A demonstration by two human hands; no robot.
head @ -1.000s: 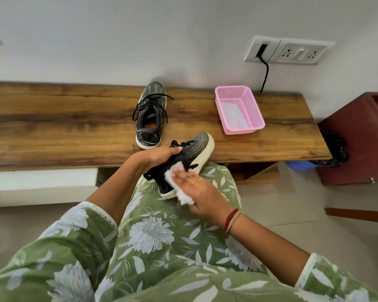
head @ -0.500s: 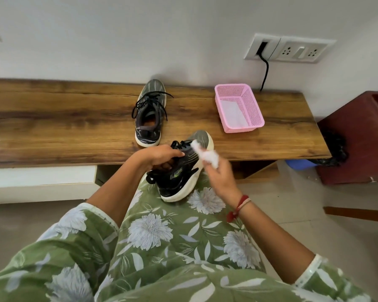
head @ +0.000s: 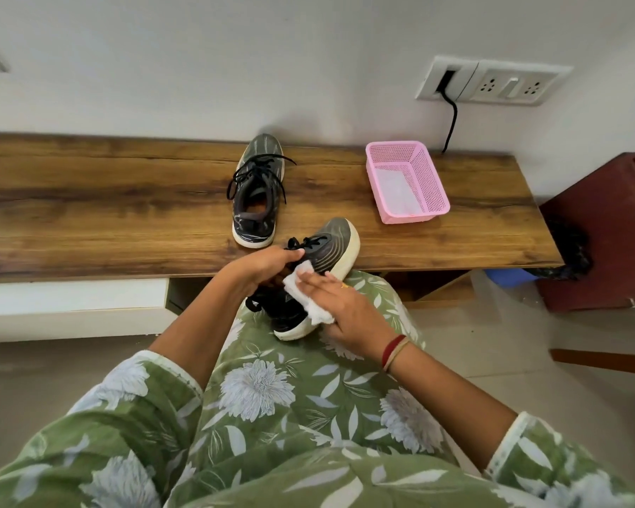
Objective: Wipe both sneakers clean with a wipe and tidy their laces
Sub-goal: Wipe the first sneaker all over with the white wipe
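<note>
On the person's lap, a grey sneaker (head: 330, 247) is lying tilted, toe reaching over the wooden bench (head: 88, 214). The left hand (head: 264, 265) is gripping it at the laced collar, and the right hand (head: 345, 313) is pressing a white wipe (head: 305, 291) flat-fingered against its side. Beyond, the other sneaker (head: 257, 199) is standing on the bench near a pink basket (head: 407, 181), laces trailing loose. By my judgement its wiping and all the lace-tidying are still waiting.
</note>
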